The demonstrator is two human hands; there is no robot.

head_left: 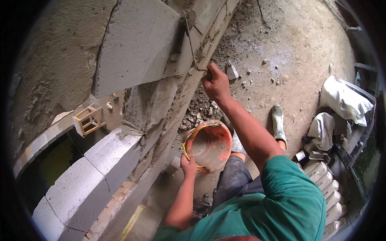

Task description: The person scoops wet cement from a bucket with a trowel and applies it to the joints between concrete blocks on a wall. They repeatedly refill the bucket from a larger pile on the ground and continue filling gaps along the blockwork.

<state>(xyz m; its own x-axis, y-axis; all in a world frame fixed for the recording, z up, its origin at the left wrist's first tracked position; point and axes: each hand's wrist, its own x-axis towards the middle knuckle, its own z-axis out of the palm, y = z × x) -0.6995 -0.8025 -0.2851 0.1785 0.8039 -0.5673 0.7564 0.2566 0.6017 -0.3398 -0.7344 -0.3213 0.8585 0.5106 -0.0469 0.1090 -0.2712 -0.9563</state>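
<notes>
My right hand [217,85] is closed round the handle of a trowel [190,42], whose thin blade, seen nearly edge-on, lies along the mortar-smeared wall face [177,96]. With my left hand [188,165] I grip the near left rim of an orange bucket [222,145]. A yellow strip or cord runs along that rim. Grey mortar [203,149] coats the inside and lies at the bottom. The bucket hangs tilted beside the wall, in front of my legs. Above and left of the trowel is a large pale block [134,40] set in the wall.
Light blocks [108,150] form a wall opening with a small wooden frame [87,120] beyond. Rubble [197,117] lies along the wall's foot, near a loose stone chunk [232,71]. To the right are white sacks [343,100] and a row of stacked bags [327,188].
</notes>
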